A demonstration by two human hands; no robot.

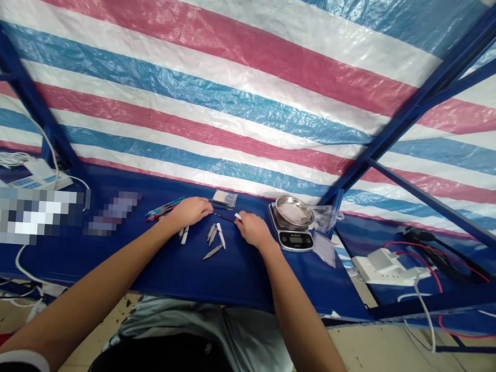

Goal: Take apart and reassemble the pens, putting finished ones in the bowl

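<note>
A blue tabletop [241, 279] is stretching across the view, backed by a striped red, white and blue tarpaulin [195, 86] on a blue steel frame [428, 91]. Tiled floor [389, 354] is showing below its front edge, and the person's knees are under it.

The left hand [190, 211] is resting just left of a thin dark rod [224, 218], its fingers [207, 207] curling down; whether they are gripping anything, I cannot tell. The right hand [253, 230] is at the rod's far end, its fingers [239, 222] pressing together around a small white tip [238, 215].

Six grey-and-white pen parts are lying on the tabletop: four [214, 241] between the hands and two [184, 235] under the left wrist. At least three coloured pens [164, 208] are lying beyond the left hand, beside one black pen [221, 204] and a small plastic bag [224, 198].

To the right, one digital scale [289, 234] is carrying a steel bowl [294, 211], next to two clear bags [326, 217]. Further right, a white power strip [378, 266] is sitting among red and black cables [438, 261]. Two blurred patches are hiding whatever lies on the left.
</note>
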